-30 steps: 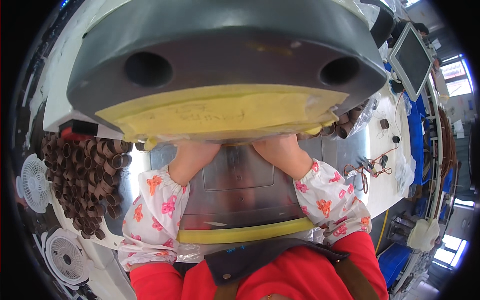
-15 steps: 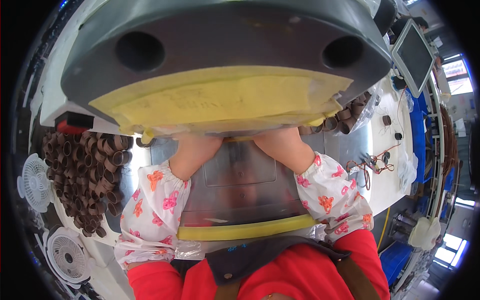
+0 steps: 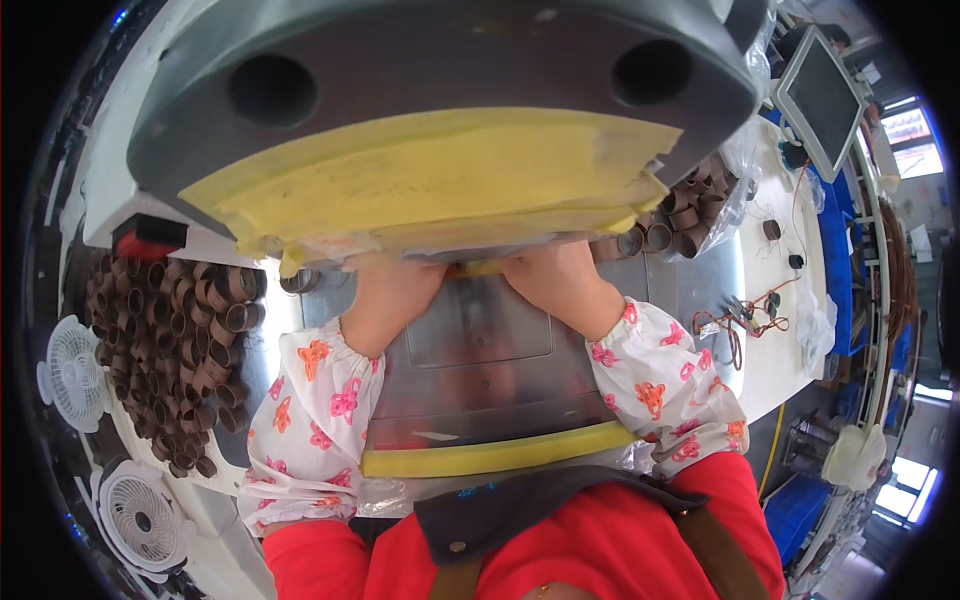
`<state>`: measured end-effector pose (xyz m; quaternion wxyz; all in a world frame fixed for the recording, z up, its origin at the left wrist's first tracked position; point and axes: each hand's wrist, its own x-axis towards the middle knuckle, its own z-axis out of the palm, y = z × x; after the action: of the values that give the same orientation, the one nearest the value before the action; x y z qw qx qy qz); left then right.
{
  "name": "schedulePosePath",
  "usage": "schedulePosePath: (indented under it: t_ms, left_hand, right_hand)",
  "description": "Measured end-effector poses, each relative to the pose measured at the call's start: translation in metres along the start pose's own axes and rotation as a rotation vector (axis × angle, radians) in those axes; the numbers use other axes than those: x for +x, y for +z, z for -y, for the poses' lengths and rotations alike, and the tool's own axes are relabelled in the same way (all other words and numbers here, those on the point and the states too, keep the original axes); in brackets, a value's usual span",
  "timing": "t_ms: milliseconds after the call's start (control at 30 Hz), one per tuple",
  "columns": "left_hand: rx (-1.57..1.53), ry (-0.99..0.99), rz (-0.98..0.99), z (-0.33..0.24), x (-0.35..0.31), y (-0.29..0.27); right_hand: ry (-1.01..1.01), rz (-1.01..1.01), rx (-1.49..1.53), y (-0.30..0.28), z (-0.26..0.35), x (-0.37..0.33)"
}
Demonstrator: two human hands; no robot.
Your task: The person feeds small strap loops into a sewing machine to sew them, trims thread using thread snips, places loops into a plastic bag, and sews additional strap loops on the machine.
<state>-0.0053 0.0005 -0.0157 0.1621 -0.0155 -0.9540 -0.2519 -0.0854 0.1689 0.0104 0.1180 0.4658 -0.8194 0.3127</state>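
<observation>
A big dark grey machine housing (image 3: 450, 80) with two round recesses hangs over the far part of my work area. Worn yellow tape (image 3: 430, 170) covers its front edge. My left hand (image 3: 392, 297) and my right hand (image 3: 565, 287) reach in below that edge, close together above a shiny metal bed (image 3: 480, 345). The housing hides the fingers of both hands, along with anything they hold. A small yellowish strip (image 3: 474, 268) shows between the hands. Patterned white sleeve covers (image 3: 325, 400) wrap both forearms.
Brown ring-shaped tubes (image 3: 175, 345) lie heaped at the left; more brown rings (image 3: 690, 210) sit in clear plastic at the right. Yellow tape (image 3: 500, 452) lines the bed's near edge. Snips with cord (image 3: 745, 315), a monitor (image 3: 820, 100) and two white fans (image 3: 140, 515) stand around.
The housing appears slightly higher and its right side further left, mostly as the view shifts. My hands stay in nearly the same place beneath it.
</observation>
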Motion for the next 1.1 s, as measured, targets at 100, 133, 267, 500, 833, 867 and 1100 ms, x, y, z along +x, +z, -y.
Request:
schedulePosePath:
  t_ms: [100,133,267,500,833,867,1100]
  left_hand:
    - [-0.041,0.023,-0.046,-0.003,0.004,-0.001]
    - [-0.029,0.071,-0.064,-0.004,0.004,-0.004]
    - [-0.222,-0.063,0.079,-0.02,0.002,-0.024]
    - [-0.413,-0.149,0.237,-0.034,-0.008,-0.024]
    - [-0.568,0.094,0.055,-0.023,-0.006,-0.022]
    - [-0.561,0.088,0.051,-0.023,-0.007,-0.027]
    - [-0.018,0.039,0.065,-0.015,-0.011,-0.032]
  right_hand:
    - [0.004,-0.039,0.065,0.005,-0.006,-0.003]
    - [-0.007,-0.046,0.152,0.006,-0.007,-0.002]
    - [0.168,0.17,0.448,-0.003,0.002,-0.011]
    - [0.152,0.034,0.387,-0.013,0.019,-0.018]
    - [-0.026,0.313,0.479,-0.011,0.038,-0.026]
    - [-0.135,0.412,0.467,-0.012,0.045,-0.027]
    - [0.148,0.277,0.524,-0.011,0.015,-0.012]
